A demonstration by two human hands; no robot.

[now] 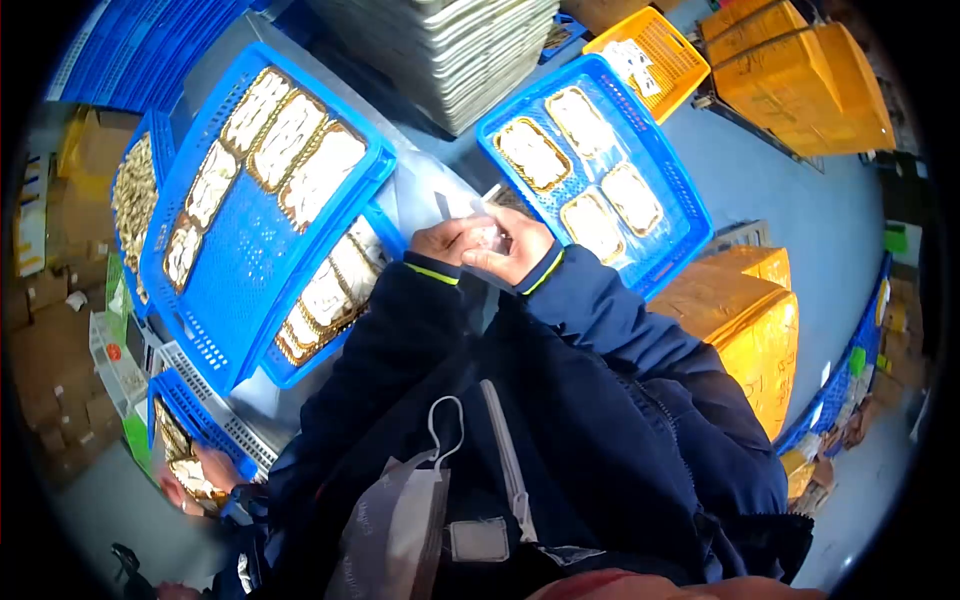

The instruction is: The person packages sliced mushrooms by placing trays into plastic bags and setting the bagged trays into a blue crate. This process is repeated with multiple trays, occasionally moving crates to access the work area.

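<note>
1. Left hand (440, 241) and right hand (522, 250) are overlapping, fingers curled; I cannot tell which is gripping.
2. Between them, a small object (491, 237) is gleaming pale and glossy, glare obscuring its outline.

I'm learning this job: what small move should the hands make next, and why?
Probably part them: the left hand and right hand are together between the left crate and right crate, so neither looks free to reach in. What, if anything, they hold is unclear.

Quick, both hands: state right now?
Bare left hand: partly curled; whether it's holding anything cannot be told.
Bare right hand: curled against the left; contents cannot be told.
</note>
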